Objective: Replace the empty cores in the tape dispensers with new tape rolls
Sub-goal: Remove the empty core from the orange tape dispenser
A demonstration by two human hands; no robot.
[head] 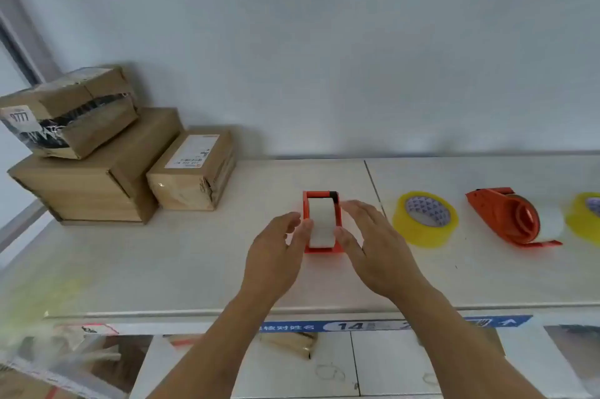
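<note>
Both hands flank the near dispenser [322,223] on the desk [194,268]: the left hand [276,255] with fingers spread, thumb touching the dispenser's left wall, the right hand [373,246] open too, thumb against its right wall. Neither grips anything yet. A pale core [321,225] sits in the dispenser. To the right lie a yellow roll [425,220], a second dispenser [513,216] on its side, and another roll [586,220] at the frame's edge. Boxes [97,155] are stacked far left. Judging by this, the first core swap is just starting; next, one hand should steady the body while the other lifts the core out.
</note>
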